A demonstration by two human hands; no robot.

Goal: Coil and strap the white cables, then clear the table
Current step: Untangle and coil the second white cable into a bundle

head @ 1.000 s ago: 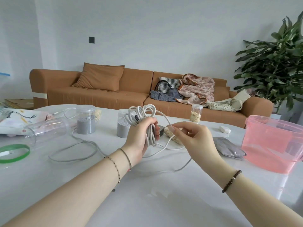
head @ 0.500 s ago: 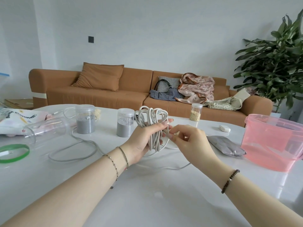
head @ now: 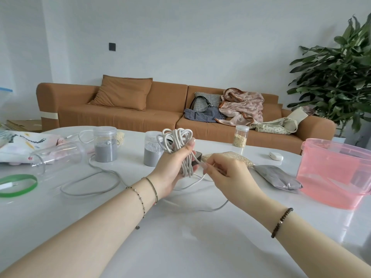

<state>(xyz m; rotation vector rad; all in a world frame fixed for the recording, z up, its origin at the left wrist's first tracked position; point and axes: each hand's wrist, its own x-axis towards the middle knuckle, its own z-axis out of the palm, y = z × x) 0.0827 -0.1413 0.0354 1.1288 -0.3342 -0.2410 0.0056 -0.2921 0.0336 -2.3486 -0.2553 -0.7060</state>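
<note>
White table (head: pixel 180 247) fills lower frame; brown sofa (head: pixel 130 117) behind, plant (head: pixel 341 77) upper right. Left hand (head: pixel 170 171) grips cable coil (head: pixel 174 141); right hand (head: pixel 230 173) pinches one strand of it.

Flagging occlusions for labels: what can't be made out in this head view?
Head view only:
- Dark object behind the coiled white cable: mostly covered by the left hand and coil; type unclear.
- Cable's loose strand: its path is hidden under the right hand.
- Translucent pink plastic tub: cut by right edge; contents blurred through its wall.
- Green ring: cut by left edge.
</note>
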